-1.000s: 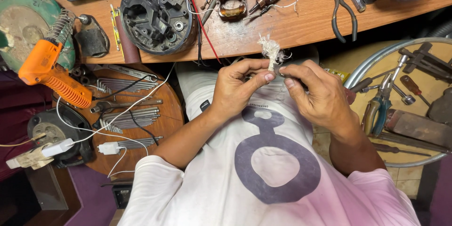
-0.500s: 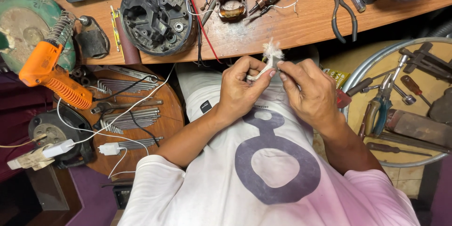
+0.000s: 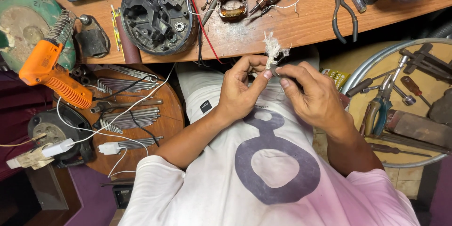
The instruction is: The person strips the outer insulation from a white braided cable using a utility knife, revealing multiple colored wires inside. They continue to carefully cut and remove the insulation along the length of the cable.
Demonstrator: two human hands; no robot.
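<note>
Seen from above, a cluttered wooden workbench [image 3: 301, 25] runs across the top, with a person in a white shirt seated below it. At far left, an orange soldering gun [image 3: 49, 73] is propped in a coiled wire stand beside a green round disc [image 3: 21, 21]. Below it, a round wooden stool top [image 3: 157, 134] is covered with flat metal wrenches and white cables. On the bench, a black round motor housing [image 3: 157, 14] is set near the front edge, and a red wire [image 3: 202, 23] is trailed past it toward the person. Further right, a copper-wound motor coil [image 3: 232, 3] is seen. In the middle, just below the bench edge, the left hand [image 3: 240, 91] and the right hand [image 3: 313, 96] are brought close together, fingertips nearly meeting. A frayed white tuft of fibre [image 3: 273, 49] is pinched between them, its loose end standing up above the thumbs; both hands are closed on its base. On the bench to the right, black-handled pliers [image 3: 343, 11] are laid flat. At far right, a round metal tray [image 3: 365, 68] is filled with screwdrivers and other hand tools.
</note>
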